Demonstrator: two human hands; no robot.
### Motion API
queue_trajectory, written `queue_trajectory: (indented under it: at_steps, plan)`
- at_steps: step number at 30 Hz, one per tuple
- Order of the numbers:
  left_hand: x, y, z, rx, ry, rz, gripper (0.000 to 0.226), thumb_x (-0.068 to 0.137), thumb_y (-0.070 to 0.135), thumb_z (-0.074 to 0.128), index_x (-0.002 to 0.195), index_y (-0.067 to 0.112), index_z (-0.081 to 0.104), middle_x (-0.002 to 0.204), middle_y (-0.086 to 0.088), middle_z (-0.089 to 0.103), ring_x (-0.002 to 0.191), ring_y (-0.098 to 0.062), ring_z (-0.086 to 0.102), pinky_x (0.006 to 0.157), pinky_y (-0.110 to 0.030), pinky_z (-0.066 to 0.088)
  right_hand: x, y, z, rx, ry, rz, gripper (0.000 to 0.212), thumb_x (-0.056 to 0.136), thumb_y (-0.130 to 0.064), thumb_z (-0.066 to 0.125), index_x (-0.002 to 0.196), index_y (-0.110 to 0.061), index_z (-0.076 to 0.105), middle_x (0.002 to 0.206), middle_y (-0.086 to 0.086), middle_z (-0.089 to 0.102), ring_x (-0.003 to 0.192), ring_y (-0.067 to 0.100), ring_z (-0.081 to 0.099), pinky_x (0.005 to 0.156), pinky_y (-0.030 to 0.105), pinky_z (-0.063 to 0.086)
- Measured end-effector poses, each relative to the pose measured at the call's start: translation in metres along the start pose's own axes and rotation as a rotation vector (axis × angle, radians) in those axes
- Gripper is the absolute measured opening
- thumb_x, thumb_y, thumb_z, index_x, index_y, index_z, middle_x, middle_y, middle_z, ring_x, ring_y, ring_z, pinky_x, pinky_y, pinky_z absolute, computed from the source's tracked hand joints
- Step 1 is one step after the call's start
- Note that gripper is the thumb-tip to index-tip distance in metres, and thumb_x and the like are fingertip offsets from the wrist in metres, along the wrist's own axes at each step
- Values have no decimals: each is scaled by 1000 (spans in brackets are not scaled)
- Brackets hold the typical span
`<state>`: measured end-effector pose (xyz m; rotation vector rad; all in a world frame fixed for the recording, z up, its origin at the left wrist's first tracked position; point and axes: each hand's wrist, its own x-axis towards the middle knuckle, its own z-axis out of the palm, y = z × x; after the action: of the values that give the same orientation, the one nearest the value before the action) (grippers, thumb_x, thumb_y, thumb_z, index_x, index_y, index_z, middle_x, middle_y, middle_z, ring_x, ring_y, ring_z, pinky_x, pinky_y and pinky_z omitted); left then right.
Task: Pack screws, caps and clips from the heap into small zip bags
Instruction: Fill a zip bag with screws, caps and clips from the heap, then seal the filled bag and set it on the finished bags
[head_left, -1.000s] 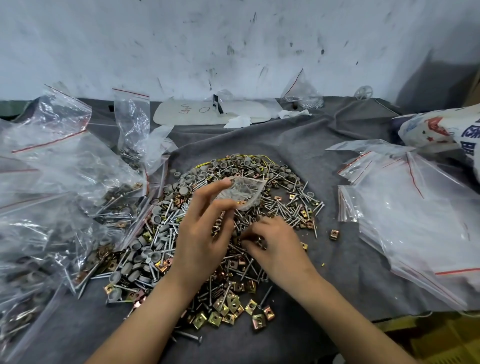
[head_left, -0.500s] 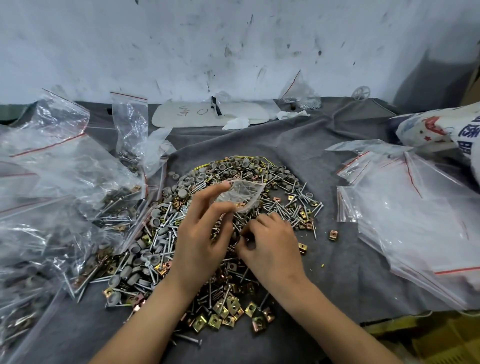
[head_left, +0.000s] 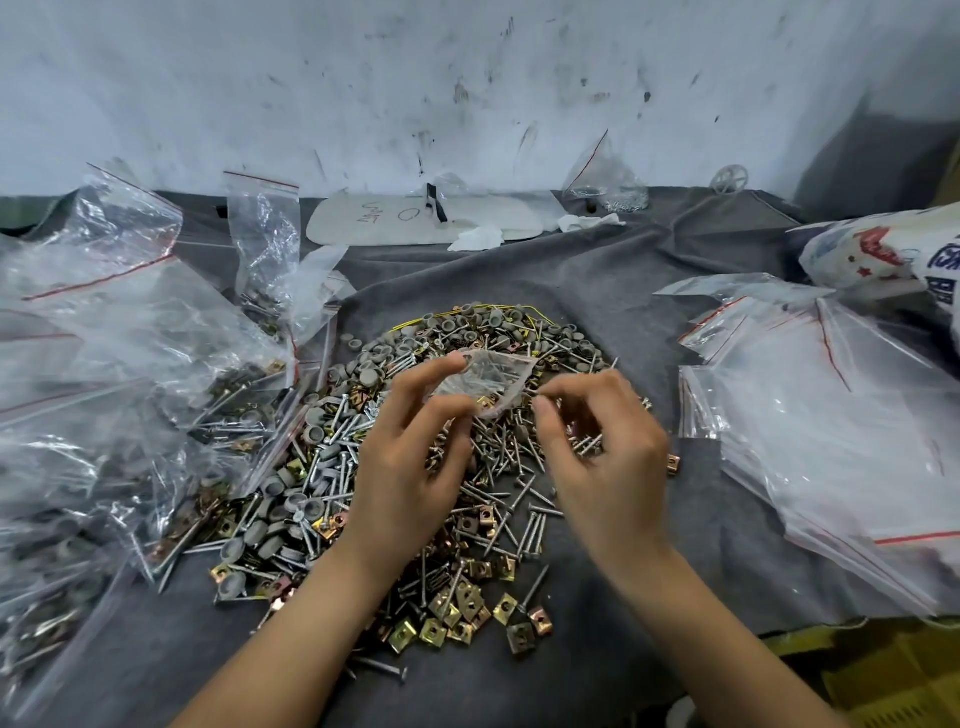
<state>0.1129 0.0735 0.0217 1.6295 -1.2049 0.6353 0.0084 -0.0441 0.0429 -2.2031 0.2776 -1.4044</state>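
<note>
- The left hand (head_left: 410, 467) is raised over the heap (head_left: 498, 519) and pinches a small zip bag (head_left: 483, 384) between thumb and forefinger. The other fingers are loosely bent below it.
- The small zip bag is clear and crumpled. It is off the surface, above the far half of the heap, and a few bits of hardware show through it.
- The right hand (head_left: 608, 467) is just beside the bag's right edge with its fingers curled in. It holds a bunch of screws (head_left: 587, 444) against the palm, and thumb and forefinger tips are close together near the bag.
- The heap lies on a grey cloth (head_left: 597, 291) that covers the surface: silver screws in the middle, grey caps (head_left: 291, 504) to the left and far side, brass clips (head_left: 457, 618) nearest the person.
- Filled bags (head_left: 130, 364) are piled at the left, touching the heap's edge.
- A stack of empty zip bags (head_left: 831, 441) lies at the right, near the heap.
- A white board (head_left: 415, 221) with handwriting rests by the wall.
</note>
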Motion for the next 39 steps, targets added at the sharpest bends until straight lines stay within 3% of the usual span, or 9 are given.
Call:
queue_trajectory:
  at_steps: [5, 8, 13, 17, 20, 25, 30, 34, 39]
  plan:
    - [-2, -1, 1, -12, -3, 10, 15, 90, 7, 55, 94, -3, 66, 124, -12, 51, 122, -10, 47, 104, -20, 39, -20, 10, 6, -174, -684, 49, 16, 85, -33, 67, 90, -18, 69, 88, -9, 59, 89, 14, 49, 83, 35, 42]
    - [-2, -3, 1, -17, 2, 8, 14, 91, 7, 55, 94, -2, 66, 124, -11, 52, 124, -7, 46, 103, -21, 39, -25, 11, 9, -308, -826, 74, 29, 85, -46, 64, 103, -23, 66, 100, -8, 56, 102, 15, 43, 90, 31, 37]
    - [-3, -3, 1, -18, -12, 4, 15, 91, 7, 55, 95, -2, 66, 124, -14, 53, 122, -13, 49, 102, -22, 41, -22, 8, 12, -461, -813, -49, 27, 92, -36, 55, 109, -17, 65, 109, -2, 56, 112, 21, 41, 96, 36, 33]
    - [-2, -2, 0, -12, -14, 6, 15, 91, 7, 55, 96, -2, 66, 124, -13, 52, 122, -13, 49, 102, -23, 42, -19, 3, 9, -428, -757, -154, 18, 87, -24, 60, 93, -9, 68, 96, 6, 63, 102, 27, 53, 90, 40, 44]
    - [-1, -1, 0, -11, -16, 22, 15, 90, 8, 55, 95, -2, 66, 125, -14, 53, 124, -8, 46, 104, -19, 38, -16, -5, 1, -154, -442, -187, 6, 79, -13, 65, 79, -7, 65, 81, 3, 59, 79, 20, 54, 73, 31, 49]
    - [-2, 1, -1, -50, -78, 76, 16, 92, 16, 54, 107, 12, 58, 131, -4, 49, 128, -8, 46, 106, -20, 38, 9, -14, -4, -187, -48, -234, 14, 88, -21, 63, 89, -9, 71, 99, 6, 61, 93, 18, 51, 83, 24, 45]
    - [14, 5, -7, -43, -121, 108, 14, 94, 18, 52, 107, 15, 58, 127, -1, 53, 120, -6, 52, 99, -17, 43, 31, 1, -14, -247, -251, -157, 47, 89, -53, 49, 97, -14, 73, 106, -1, 66, 105, 17, 53, 91, 30, 44]
    - [47, 12, -14, -4, -136, 20, 13, 90, 19, 61, 93, 9, 69, 124, -4, 53, 104, -1, 59, 94, -11, 44, 53, 19, -33, -126, -322, -244, 11, 80, -17, 73, 87, -8, 73, 87, -2, 70, 84, 17, 62, 77, 27, 50]
    - [90, 26, -22, -102, -220, -193, 26, 87, 5, 67, 94, 31, 68, 87, 15, 67, 78, -1, 63, 70, -11, 46, 87, 14, -54, 238, -357, 95, 27, 82, -6, 71, 97, -28, 71, 76, -20, 65, 71, -2, 58, 68, 7, 42]
